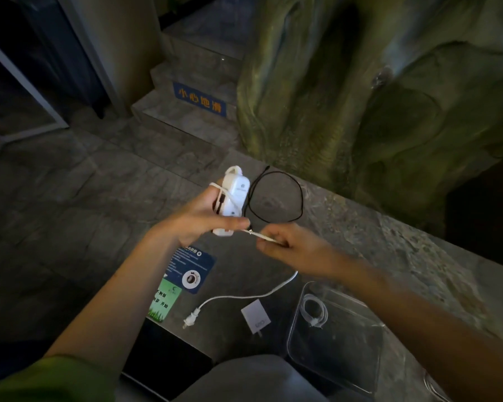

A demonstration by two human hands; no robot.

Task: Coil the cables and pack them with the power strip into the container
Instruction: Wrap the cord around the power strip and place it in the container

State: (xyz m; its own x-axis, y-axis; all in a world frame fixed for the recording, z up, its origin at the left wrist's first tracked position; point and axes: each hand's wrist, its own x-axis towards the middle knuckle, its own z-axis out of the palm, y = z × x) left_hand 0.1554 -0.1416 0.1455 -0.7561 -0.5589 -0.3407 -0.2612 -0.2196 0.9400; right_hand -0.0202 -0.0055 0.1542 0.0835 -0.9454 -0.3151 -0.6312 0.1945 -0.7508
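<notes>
Beyond the power strip (235, 195), a blue sign (199, 99) reads 小心地滑.

Beyond the clear container (346, 352), the left hand (198, 219) grips the white power strip (234, 192) while the right hand (291, 245) pinches its cord (244, 296). The plug (190, 317) and a charger (256, 316) lie just left of the container.

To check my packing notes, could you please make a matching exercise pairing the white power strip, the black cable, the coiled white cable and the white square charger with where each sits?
Things:
1. white plastic power strip
2. thin black cable loop
3. small coiled white cable
4. white square charger

Places:
A. inside the clear plastic container
B. on the stone ledge, beside the container
C. gripped in the left hand
D. on the far side of the ledge

Pairs: 1-C, 2-D, 3-A, 4-B
</notes>
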